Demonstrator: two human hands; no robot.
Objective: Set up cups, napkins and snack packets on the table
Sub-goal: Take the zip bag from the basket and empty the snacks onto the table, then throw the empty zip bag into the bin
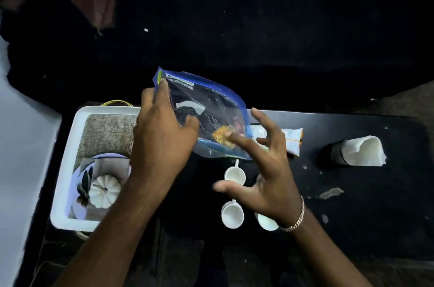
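Snack packets [223, 137] lie bunched in the low corner of a clear, blue-edged zip bag [206, 108], which is held up in the air above the black table [352, 204]. The bag hangs tilted, with its long axis running from the raised far-left corner down to the near-right corner where the yellow packet has settled.

The left hand [162, 136] grips the bag at its raised left edge. Its fingers curl over the top corner and the thumb presses the front film. The right hand [265, 169] is just beside the bag's low corner with its fingers spread wide and holding nothing. One fingertip overlaps the film next to the yellow packet, but I cannot tell whether it touches.

So the packets lie down and to the right of the left hand's grip, at the opposite end of the bag, and the right hand is plainly the nearer one. My judgement is that the next move belongs to the right hand, either reaching in or steadying that corner, though which edge of the bag is open is not clear.

Right of the bag, one white packet [291, 141] already lies flat on the table. Further right of the bag stand the napkins [362, 151]. Below the bag, towards the person, sit three white cups [232, 215]. Left of the bag is a white tray [63, 181].
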